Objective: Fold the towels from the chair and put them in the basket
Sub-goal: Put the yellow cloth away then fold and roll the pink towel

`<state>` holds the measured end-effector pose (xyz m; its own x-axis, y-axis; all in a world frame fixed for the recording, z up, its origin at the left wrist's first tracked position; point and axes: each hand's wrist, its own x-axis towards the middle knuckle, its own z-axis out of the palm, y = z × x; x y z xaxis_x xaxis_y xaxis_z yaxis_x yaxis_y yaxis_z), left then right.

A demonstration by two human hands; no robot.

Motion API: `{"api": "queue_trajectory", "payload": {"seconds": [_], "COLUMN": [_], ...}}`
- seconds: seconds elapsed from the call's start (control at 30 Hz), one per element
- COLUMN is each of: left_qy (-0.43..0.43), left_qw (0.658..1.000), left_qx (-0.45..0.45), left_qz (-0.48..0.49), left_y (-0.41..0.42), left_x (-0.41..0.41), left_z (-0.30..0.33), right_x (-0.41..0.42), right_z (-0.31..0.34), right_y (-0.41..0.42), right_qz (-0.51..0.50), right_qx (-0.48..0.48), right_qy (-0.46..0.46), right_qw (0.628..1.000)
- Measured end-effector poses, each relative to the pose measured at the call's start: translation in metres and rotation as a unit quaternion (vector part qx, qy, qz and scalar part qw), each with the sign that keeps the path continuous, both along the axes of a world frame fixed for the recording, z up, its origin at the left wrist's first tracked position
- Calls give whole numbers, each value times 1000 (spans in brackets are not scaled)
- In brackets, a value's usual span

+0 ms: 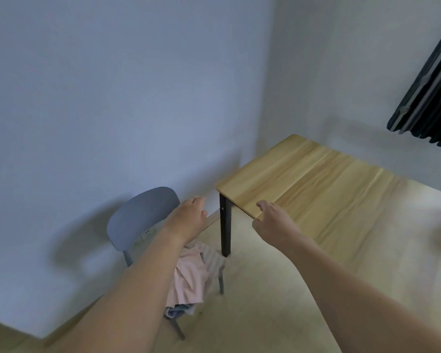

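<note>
A grey-blue chair (140, 217) stands by the wall at lower left. A heap of towels (191, 273) lies on its seat: pale pink ones on top, a blue one (178, 310) peeking out at the front edge. My left hand (189, 220) hovers above the chair, fingers loosely curled, holding nothing. My right hand (275, 220) is stretched out in front of the near edge of the wooden table (316, 182), also holding nothing. My left forearm hides part of the towel heap. No basket is in view.
The wooden table has black legs (225, 225) and stands in the room's corner. A dark striped curtain (428, 93) hangs at the upper right. The floor (273, 296) is pale beige. A wall socket (146, 234) sits behind the chair.
</note>
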<state>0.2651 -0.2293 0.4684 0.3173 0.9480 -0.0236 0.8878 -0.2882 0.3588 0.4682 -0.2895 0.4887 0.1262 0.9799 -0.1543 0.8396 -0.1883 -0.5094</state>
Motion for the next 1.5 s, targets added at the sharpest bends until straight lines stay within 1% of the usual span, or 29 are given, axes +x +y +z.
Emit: {"api": "queue_trajectory", "payload": {"seconds": [0.13, 0.27, 0.4, 0.53, 0.6, 0.7, 0.83, 0.97, 1.03, 1.1, 1.2, 1.33, 1.43, 1.5], "left_qy": [-12, -19, -9, -25, -19, 1, -9, -18, -6, 5, 37, 98, 84, 52], "left_qw": [1000, 999, 998, 996, 993, 986, 976, 963, 956, 948, 947, 947, 955, 961], "left_qx": [-9, -41, -58, -80, -109, -148, -189, -234, -241, -247, -208, -72, -9, 17], "left_qz": [-1, -5, -4, -6, -32, -78, -108, -132, -169, -200, -243, -298, -285, -273], "left_y": [46, 73, 98, 134, 162, 208, 251, 268, 274, 281, 283, 287, 286, 280], "left_x": [-67, -118, -151, -167, -168, -163, -138, -109, -97, -89, -82, -84, -90, -97], "left_z": [-18, -26, -38, -77, -116, -200, -321, -435, -486, -514, -545, -561, -565, -562], "right_x": [-63, -110, -136, -158, -166, -176, -175, -166, -164, -161, -157, -151, -156, -164], "right_z": [-13, -24, -42, -85, -124, -204, -330, -447, -499, -529, -565, -578, -576, -574], "right_y": [33, 60, 89, 122, 139, 166, 199, 214, 215, 218, 214, 210, 206, 203], "right_qz": [-25, -40, -45, -61, -89, -138, -183, -194, -192, -178, -166, -174, -155, -139], "right_qx": [-10, -31, -51, -78, -116, -165, -183, -211, -226, -245, -242, -197, -157, -96], "right_qy": [4, 17, 29, 47, 57, 69, 61, 49, 57, 64, 94, 121, 83, 7], "right_qw": [1000, 999, 997, 994, 988, 974, 964, 957, 953, 951, 951, 957, 972, 986]}}
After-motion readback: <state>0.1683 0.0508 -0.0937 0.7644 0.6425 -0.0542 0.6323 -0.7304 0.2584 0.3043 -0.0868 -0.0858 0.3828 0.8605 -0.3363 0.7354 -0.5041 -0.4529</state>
